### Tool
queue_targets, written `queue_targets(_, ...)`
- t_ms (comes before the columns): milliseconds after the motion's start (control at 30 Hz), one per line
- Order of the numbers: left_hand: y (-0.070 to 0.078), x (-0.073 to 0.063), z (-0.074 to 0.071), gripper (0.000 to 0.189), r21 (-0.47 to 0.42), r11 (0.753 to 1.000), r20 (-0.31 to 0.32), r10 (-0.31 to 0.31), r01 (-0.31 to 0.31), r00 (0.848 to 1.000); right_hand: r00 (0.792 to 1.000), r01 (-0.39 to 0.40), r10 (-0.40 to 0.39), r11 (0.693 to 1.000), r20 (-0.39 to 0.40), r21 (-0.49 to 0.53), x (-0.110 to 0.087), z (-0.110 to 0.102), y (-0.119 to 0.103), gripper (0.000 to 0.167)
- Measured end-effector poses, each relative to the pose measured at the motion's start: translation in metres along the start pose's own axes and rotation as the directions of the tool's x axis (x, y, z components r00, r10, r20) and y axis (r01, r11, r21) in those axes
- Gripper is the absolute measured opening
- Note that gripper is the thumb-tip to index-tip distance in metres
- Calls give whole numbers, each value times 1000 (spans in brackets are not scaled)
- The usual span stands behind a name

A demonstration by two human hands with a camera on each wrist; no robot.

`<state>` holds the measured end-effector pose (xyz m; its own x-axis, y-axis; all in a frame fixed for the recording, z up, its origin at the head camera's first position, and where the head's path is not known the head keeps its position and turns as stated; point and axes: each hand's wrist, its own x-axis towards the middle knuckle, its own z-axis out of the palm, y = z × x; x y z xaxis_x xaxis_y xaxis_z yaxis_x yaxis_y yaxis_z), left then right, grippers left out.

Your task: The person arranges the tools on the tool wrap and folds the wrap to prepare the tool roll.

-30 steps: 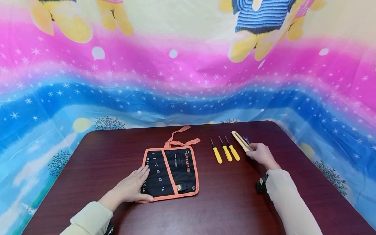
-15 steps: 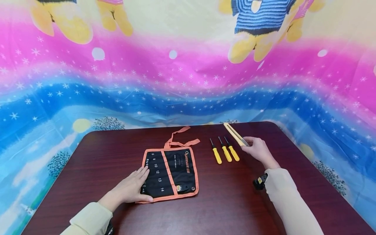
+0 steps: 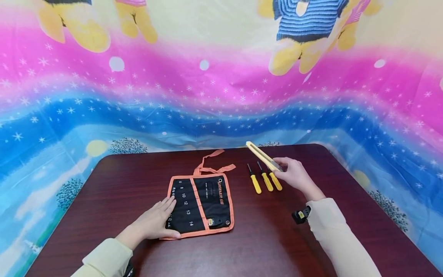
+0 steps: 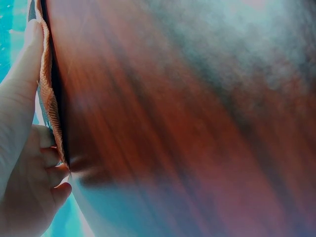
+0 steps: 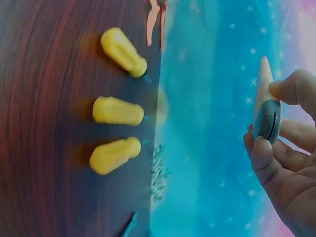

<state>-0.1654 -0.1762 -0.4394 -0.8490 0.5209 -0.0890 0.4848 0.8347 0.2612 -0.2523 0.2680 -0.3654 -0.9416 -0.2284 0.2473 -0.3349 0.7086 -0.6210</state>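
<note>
My left hand (image 3: 157, 217) rests with extended fingers on the left side of a black tool pouch (image 3: 214, 200) with orange trim and printed numbers. In the left wrist view, thumb and fingertips lie along the pouch's orange edge (image 4: 47, 89). My right hand (image 3: 294, 173) pinches a pale yellow utility knife (image 3: 260, 154) by its grey end, raised over the table and pointing to the far left. In the right wrist view, the grey end (image 5: 267, 121) shows between thumb and fingers. Below the hand lie three yellow-handled screwdrivers (image 3: 255, 184); the rightmost is partly covered.
A small black item with a yellow label (image 3: 214, 221) sits at the pouch's lower right pocket. Orange ties (image 3: 214, 167) trail from its far edge. A thin dark metal tool (image 5: 129, 224) lies beyond the screwdrivers. A printed cloth (image 3: 221, 96) hangs behind the dark red table (image 3: 256, 254).
My right hand has lifted the utility knife and carried it left, from beside the small wrench to over the screwdrivers. My left hand and the pouch stay in place.
</note>
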Motion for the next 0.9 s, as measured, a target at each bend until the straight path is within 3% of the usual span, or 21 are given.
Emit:
queue_targets(400,0,1,0,111,4,1000,9,-10,10,1000,989,99,-106,993,103,64,0,17,-23,41)
queue_targets(900,-1,1,2,111,16,1000,4,-9,9,1000,942,189,-204,979,268,78,-8,48,-29,40)
